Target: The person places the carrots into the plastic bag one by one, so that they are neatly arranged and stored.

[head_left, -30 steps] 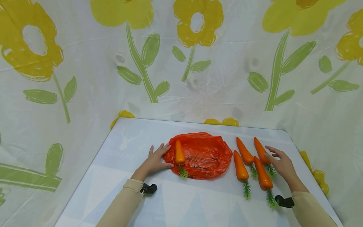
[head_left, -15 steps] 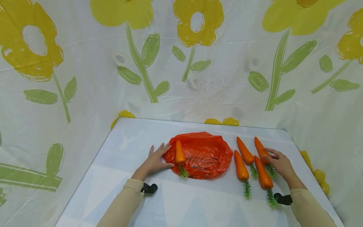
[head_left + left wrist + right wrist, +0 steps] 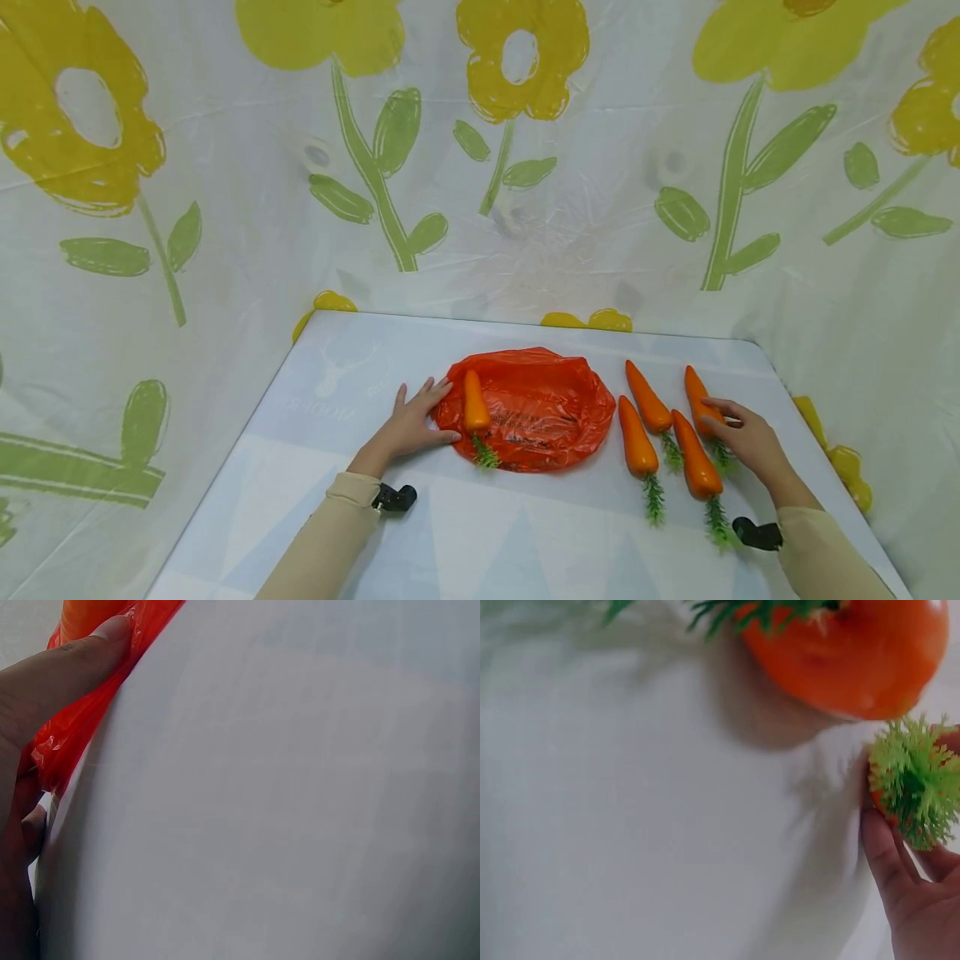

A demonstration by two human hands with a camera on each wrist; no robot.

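Note:
My left hand rests with spread fingers at the left edge of a red plastic bag. In the left wrist view its thumb lies on the bag. One toy carrot with green leaves lies in the bag's left part, leaves toward me. On the right, my right hand grips the rightmost carrot from its right side. The right wrist view shows that carrot's leafy top between thumb and fingers. Its lower body is partly hidden in the head view.
Beside the held carrot lie three others: a near-right carrot, a left carrot and a back carrot. All rest on a white table. A flower-patterned curtain stands around its back and sides.
My right hand has closed around the rightmost carrot. That carrot has shifted slightly to the right, away from its neighbour. The left hand and the bag look unchanged.

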